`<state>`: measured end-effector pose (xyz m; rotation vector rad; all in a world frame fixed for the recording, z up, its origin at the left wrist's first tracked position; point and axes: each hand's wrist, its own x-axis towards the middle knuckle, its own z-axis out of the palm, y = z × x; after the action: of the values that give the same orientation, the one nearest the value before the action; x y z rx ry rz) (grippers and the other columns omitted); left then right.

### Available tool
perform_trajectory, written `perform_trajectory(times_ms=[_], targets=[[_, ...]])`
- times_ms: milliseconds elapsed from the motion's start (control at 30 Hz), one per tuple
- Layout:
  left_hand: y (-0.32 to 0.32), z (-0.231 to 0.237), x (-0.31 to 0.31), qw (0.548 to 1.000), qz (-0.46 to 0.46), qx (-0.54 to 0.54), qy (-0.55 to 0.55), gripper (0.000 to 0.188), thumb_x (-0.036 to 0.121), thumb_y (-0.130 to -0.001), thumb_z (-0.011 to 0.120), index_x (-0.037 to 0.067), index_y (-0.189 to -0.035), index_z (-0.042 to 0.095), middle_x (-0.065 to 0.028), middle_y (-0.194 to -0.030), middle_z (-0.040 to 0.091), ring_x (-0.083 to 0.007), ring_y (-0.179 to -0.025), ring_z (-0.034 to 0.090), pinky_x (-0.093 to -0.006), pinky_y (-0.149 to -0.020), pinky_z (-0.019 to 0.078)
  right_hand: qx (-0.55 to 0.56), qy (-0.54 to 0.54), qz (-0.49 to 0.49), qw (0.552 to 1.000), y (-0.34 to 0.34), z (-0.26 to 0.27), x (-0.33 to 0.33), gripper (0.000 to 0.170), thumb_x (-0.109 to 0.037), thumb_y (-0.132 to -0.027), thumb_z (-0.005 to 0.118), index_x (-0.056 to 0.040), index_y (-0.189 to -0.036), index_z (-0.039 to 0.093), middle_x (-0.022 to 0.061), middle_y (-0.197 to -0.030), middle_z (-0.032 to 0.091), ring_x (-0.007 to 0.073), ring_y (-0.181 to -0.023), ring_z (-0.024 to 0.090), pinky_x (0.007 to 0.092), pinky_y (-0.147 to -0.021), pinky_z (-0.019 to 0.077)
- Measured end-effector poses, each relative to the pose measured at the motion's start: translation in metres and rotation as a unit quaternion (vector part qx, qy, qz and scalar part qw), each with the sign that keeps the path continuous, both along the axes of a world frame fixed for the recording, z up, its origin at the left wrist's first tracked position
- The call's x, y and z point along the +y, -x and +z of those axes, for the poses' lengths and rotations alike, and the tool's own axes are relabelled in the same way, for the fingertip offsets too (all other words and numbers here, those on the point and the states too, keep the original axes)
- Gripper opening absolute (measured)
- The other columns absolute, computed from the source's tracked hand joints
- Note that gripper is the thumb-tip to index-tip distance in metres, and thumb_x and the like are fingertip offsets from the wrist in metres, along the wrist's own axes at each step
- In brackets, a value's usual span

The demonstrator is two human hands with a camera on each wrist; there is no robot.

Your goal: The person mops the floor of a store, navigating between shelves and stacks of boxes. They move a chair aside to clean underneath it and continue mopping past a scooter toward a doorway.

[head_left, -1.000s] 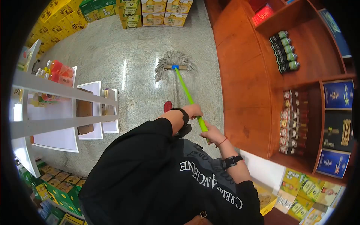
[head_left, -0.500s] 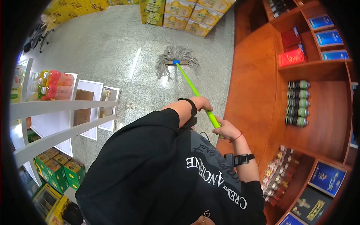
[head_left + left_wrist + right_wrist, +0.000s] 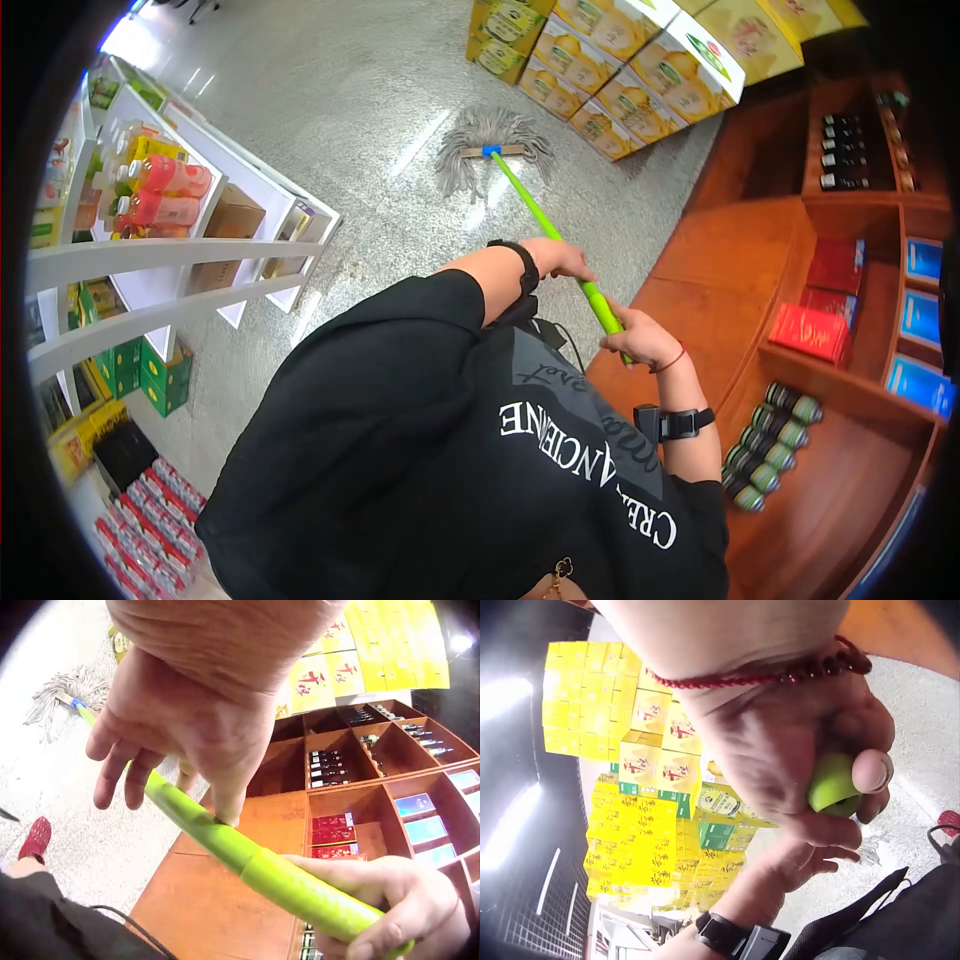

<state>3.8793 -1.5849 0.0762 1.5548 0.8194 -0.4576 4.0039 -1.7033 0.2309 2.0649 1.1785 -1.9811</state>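
A mop with grey strands (image 3: 490, 130) lies on the floor, and its green handle (image 3: 530, 205) slants back towards the body. My left hand (image 3: 562, 260) holds the handle partway up, its palm over the pole in the left wrist view, where the thumb and fingers (image 3: 142, 769) reach down to either side. Close to the top end, my right hand (image 3: 645, 340) grips the handle. In the right wrist view the right hand's fingers and thumb (image 3: 871, 772) curl round the green end (image 3: 832, 784), with the left hand (image 3: 795, 862) farther along.
White shelves (image 3: 150, 250) with drink bottles (image 3: 170, 178) stand at the left. Wooden shelving (image 3: 740, 240) with cans and boxes lines the right. Stacked yellow cartons (image 3: 640, 90) stand beyond the mop, towards the right. A red shoe (image 3: 35, 838) is on the floor.
The view has turned, so the shelving and cartons stand differently in it. Both hands and the handle have shifted right in the picture, the mop head slightly up and right. Both hands still hold the handle.
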Motion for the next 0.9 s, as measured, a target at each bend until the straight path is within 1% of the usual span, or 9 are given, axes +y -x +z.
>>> perform_trajectory(times_ms=[167,233,267,333,433,667,733,833,900], targets=[[0.004,-0.005,0.077,0.997,0.07,0.001,-0.02,0.065,0.054,-0.071,0.053,0.006,-0.114,0.048,-0.0137,-0.09,0.057,-0.0251,-0.075,0.056,-0.0379,-0.063,0.0465,0.0,0.003,0.088,0.996,-0.011,-0.013,0.105,0.068,-0.008,-0.068,0.058,-0.0071,-0.129,0.03,0.005,-0.065,0.049,0.0123,-0.044,0.045,0.0248,-0.036,0.0393],[0.019,0.0,0.1,0.99,0.137,0.018,-0.006,0.071,0.054,-0.073,0.051,0.009,-0.126,0.037,-0.0172,-0.116,0.049,-0.0299,-0.095,0.053,-0.0399,-0.073,0.0458,0.009,-0.002,0.124,0.992,-0.004,-0.025,0.135,0.068,-0.008,-0.067,0.058,-0.0066,-0.129,0.029,0.0055,-0.065,0.049,0.0129,-0.044,0.046,0.0252,-0.036,0.0397],[0.024,-0.011,0.11,0.988,0.155,0.021,-0.008,0.071,0.054,-0.073,0.051,0.009,-0.126,0.037,-0.0172,-0.116,0.049,-0.0299,-0.095,0.053,-0.0399,-0.073,0.0458,0.013,-0.013,0.138,0.99,0.004,-0.029,0.151,0.067,-0.008,-0.067,0.058,-0.006,-0.128,0.03,0.006,-0.066,0.05,0.0136,-0.044,0.047,0.0258,-0.036,0.0404],[0.035,-0.036,0.131,0.978,0.164,0.039,-0.123,0.071,0.054,-0.073,0.05,0.006,-0.125,0.04,-0.0178,-0.118,0.049,-0.0295,-0.106,0.049,-0.0369,-0.088,0.0382,0.019,-0.03,0.16,0.986,0.016,-0.039,0.185,0.066,-0.009,-0.067,0.057,-0.0055,-0.127,0.03,0.0065,-0.066,0.05,0.0142,-0.044,0.047,0.0264,-0.036,0.0412],[0.06,-0.037,0.172,0.971,0.206,0.054,-0.111,0.07,0.054,-0.074,0.049,0.006,-0.124,0.041,-0.0179,-0.12,0.047,-0.0302,-0.114,0.043,-0.0372,-0.095,0.0321,0.032,-0.038,0.201,0.978,0.034,-0.056,0.233,0.066,-0.009,-0.068,0.057,-0.0042,-0.127,0.029,0.0078,-0.067,0.05,0.0152,-0.044,0.048,0.0271,-0.035,0.042],[0.12,-0.04,0.297,0.962,0.244,0.034,-0.119,0.07,0.052,-0.073,0.052,0.002,-0.121,0.043,-0.0186,-0.118,0.049,-0.0308,-0.11,0.045,-0.037,-0.092,0.0349,0.015,-0.044,0.234,0.971,0.091,-0.052,0.368,0.066,-0.01,-0.069,0.058,-0.0053,-0.128,0.03,0.0065,-0.067,0.051,0.0131,-0.047,0.049,0.0246,-0.035,0.0399],[0.14,-0.028,0.329,0.959,0.257,0.035,-0.111,0.066,0.051,-0.072,0.053,0.0,-0.114,0.05,-0.0191,-0.113,0.052,-0.0314,-0.106,0.048,-0.0378,-0.09,0.0369,0.022,-0.038,0.229,0.973,0.104,-0.05,0.405,0.064,-0.011,-0.069,0.059,-0.0056,-0.127,0.033,0.0057,-0.067,0.051,0.0122,-0.049,0.049,0.0238,-0.035,0.04],[0.165,-0.029,0.384,0.966,0.229,0.051,-0.108,0.074,0.053,-0.071,0.052,0.001,-0.122,0.042,-0.0201,-0.117,0.049,-0.0314,-0.111,0.045,-0.0347,-0.094,0.0341,0.001,-0.049,0.242,0.969,0.133,-0.044,0.456,0.069,-0.013,-0.071,0.06,-0.0112,-0.132,0.029,0.0023,-0.067,0.05,0.0102,-0.052,0.047,0.0232,-0.037,0.0379],[0.18,-0.027,0.416,0.966,0.236,0.053,-0.09,0.073,0.053,-0.071,0.053,0.001,-0.122,0.042,-0.0202,-0.117,0.048,-0.0318,-0.111,0.045,-0.0348,-0.094,0.0341,0.015,-0.054,0.251,0.966,0.144,-0.046,0.49,0.069,-0.013,-0.07,0.061,-0.0119,-0.132,0.03,0.0017,-0.067,0.05,0.0099,-0.053,0.048,0.0233,-0.037,0.0383]])
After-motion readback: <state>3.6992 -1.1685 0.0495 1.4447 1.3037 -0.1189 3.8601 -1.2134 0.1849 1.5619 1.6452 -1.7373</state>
